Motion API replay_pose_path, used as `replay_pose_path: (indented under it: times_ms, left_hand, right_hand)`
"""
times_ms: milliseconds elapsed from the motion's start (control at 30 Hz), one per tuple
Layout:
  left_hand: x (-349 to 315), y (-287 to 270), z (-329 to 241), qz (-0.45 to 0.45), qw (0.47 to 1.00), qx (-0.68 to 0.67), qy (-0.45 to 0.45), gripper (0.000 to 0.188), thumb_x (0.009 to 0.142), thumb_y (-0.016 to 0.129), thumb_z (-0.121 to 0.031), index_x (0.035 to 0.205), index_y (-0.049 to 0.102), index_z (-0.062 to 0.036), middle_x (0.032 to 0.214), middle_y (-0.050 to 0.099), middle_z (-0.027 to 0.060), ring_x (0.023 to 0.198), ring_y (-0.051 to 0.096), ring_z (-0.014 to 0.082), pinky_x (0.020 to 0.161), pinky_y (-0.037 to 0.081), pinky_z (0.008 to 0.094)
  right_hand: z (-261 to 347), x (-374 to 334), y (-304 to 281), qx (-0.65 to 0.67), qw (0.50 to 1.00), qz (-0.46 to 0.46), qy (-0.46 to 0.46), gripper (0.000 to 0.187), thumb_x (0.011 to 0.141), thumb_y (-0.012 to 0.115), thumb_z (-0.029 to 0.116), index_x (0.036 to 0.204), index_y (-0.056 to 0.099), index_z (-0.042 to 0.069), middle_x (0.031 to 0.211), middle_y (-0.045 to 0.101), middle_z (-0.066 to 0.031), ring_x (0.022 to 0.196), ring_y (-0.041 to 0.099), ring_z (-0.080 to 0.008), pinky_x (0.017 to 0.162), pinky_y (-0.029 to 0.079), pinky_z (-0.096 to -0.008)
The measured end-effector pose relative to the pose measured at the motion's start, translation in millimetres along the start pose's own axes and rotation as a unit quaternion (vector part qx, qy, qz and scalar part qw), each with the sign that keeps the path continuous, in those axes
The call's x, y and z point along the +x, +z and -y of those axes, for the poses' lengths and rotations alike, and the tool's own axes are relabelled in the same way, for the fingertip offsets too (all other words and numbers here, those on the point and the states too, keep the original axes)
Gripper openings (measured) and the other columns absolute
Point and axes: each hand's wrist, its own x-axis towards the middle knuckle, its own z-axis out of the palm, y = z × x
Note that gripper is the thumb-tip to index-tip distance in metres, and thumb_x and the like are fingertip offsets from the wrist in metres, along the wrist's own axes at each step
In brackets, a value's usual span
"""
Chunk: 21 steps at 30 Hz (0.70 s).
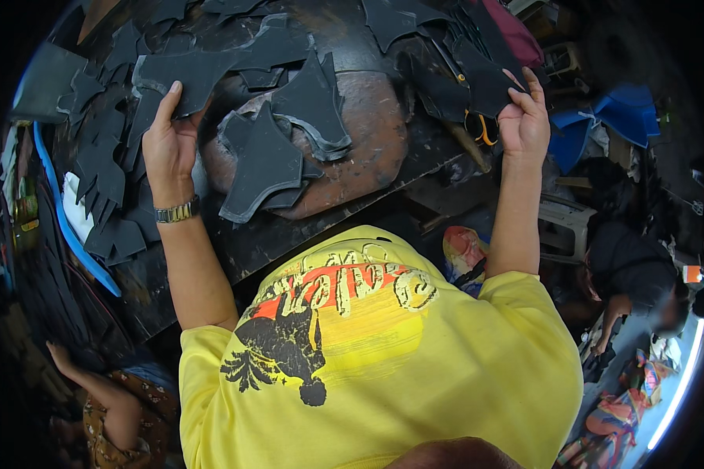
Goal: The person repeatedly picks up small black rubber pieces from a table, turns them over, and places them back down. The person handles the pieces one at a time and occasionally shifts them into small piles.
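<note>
Support from below, with light thumb pressure, should keep the dark cut pieces [262,164] flat and their edges unbent. The left hand [172,141] pinches a long piece [184,76], thumb on top, fingers apparently tucked beneath. The right hand [524,117] meets the edge of a right-side piece [483,82]; whether it grips cannot be told. Between the hands, dark cut pieces overlap on the worktop [375,133].

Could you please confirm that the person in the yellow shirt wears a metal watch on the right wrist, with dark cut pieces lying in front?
Not quite: the head view shows the metal watch on the left wrist. The yellow shirt and dark cut pieces are as you say.
</note>
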Motion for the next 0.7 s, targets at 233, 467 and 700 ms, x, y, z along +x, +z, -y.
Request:
replay_pose_path:
  times_ms: [233,467,700]
  left_hand:
    - [-1,-1,2,-0.007,1.000,-0.002,0.008,0.022,0.090,0.063,-0.006,0.107,0.060,0.0074,0.107,0.065,0.0156,0.098,0.065,0.0252,0.089,0.056,0.0429]
    - [-2,1,3,-0.013,1.000,0.011,-0.002,0.022,0.088,0.065,-0.006,0.106,0.061,0.0067,0.105,0.065,0.0139,0.096,0.065,0.0238,0.087,0.056,0.0427]
    - [-6,4,2,-0.015,1.000,0.001,-0.004,0.022,0.087,0.066,-0.006,0.105,0.062,0.0063,0.105,0.065,0.0136,0.097,0.064,0.0234,0.088,0.055,0.0435]
  right_hand:
    - [-7,-1,2,0.001,0.999,0.021,0.025,0.052,0.078,0.044,-0.016,0.128,0.038,-0.002,0.114,0.056,-0.0304,0.111,0.056,-0.0369,0.103,0.043,-0.0456]
    - [-36,-5,9,-0.138,0.989,0.041,-0.025,0.054,0.076,0.054,-0.016,0.127,0.044,0.001,0.111,0.058,-0.0196,0.099,0.060,-0.0275,0.092,0.049,-0.0363]
    - [-37,-20,21,-0.581,0.782,0.042,-0.223,0.057,0.068,0.074,0.005,0.122,0.057,0.010,0.122,0.050,-0.0123,0.106,0.056,-0.0252,0.093,0.044,-0.0369]
